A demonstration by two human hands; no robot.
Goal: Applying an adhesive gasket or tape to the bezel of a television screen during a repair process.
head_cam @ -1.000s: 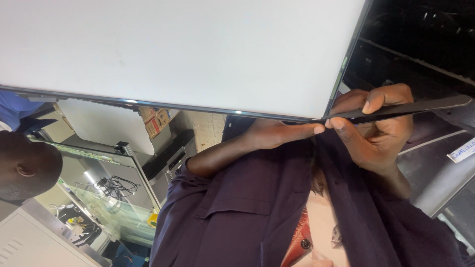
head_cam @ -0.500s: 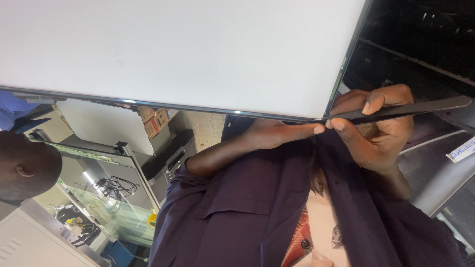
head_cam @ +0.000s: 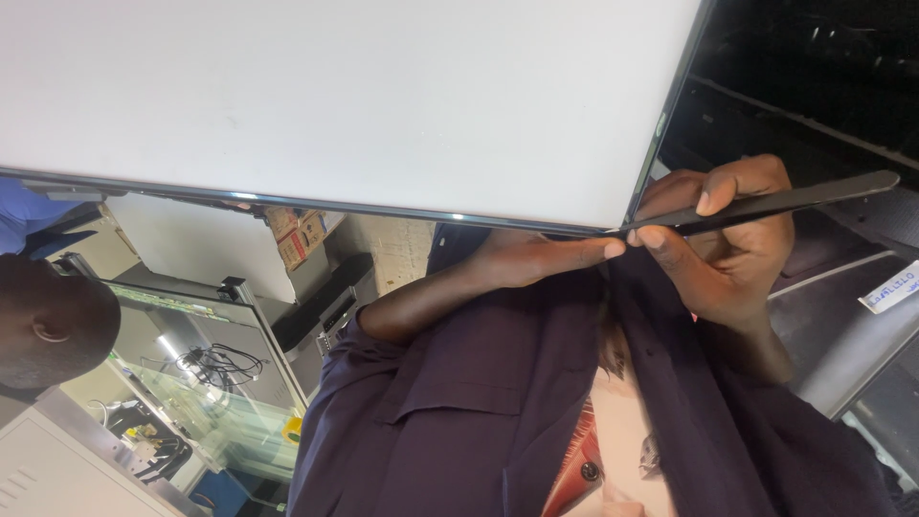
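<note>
I am looking at a large white flat panel (head_cam: pixel 345 96) that fills most of the upper part of the view, edged by a thin dark frame. Its lower right corner sits just above my two hands.

My right hand (head_cam: pixel 728 244) is wrapped around a pair of long black tweezers (head_cam: pixel 766 206), with the thumb and fingers pinching the shaft near the front. The tweezers lie almost level, rising a little toward the right, where the back end sticks out past my knuckles. The pointed tip meets the corner of the panel, right at the dark frame.

My left hand (head_cam: pixel 536 257) reaches in from the left with its fingers stretched out flat and loosely together, gripping nothing. The fingertips lie against the lower edge of the panel at that same corner, touching or nearly touching the tweezer tip.

Below my hands is the dark purple shirt (head_cam: pixel 459 402) I am wearing, open over a lighter printed top (head_cam: pixel 613 450).

To the right of the panel there is a dark surface with ridges, and a small white label (head_cam: pixel 890 287) lies on it near the right border of the view.

At the far left is the back of another person's head (head_cam: pixel 48 321), and part of a blue sleeve (head_cam: pixel 29 215) above it. Beyond that person stand a glass sheet (head_cam: pixel 201 383) with a tangle of cables, and some cardboard boxes (head_cam: pixel 297 235).
</note>
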